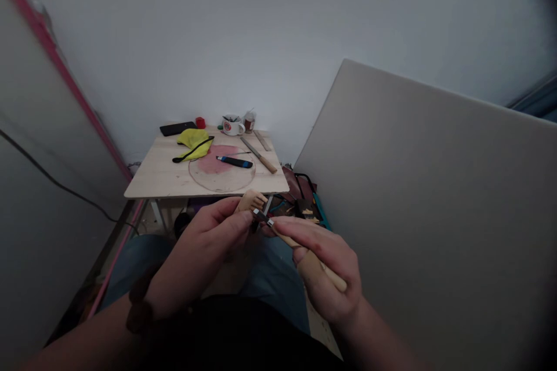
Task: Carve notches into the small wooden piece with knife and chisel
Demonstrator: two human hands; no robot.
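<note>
No text legible. Well beyond left fingers point(235, 225): white mug point(235, 127), 1 round red emblem point(227, 127), unreadable; adjacent jar point(249, 120), label point(249, 126) unreadable.

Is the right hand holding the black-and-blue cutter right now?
No, the right hand holds a wooden-handled tool, while the black-and-blue cutter lies on the table.

The pale table point(152, 177) carries a mug point(233, 127), yellow cloth point(194, 139) and perhaps a phone point(177, 128).
</note>
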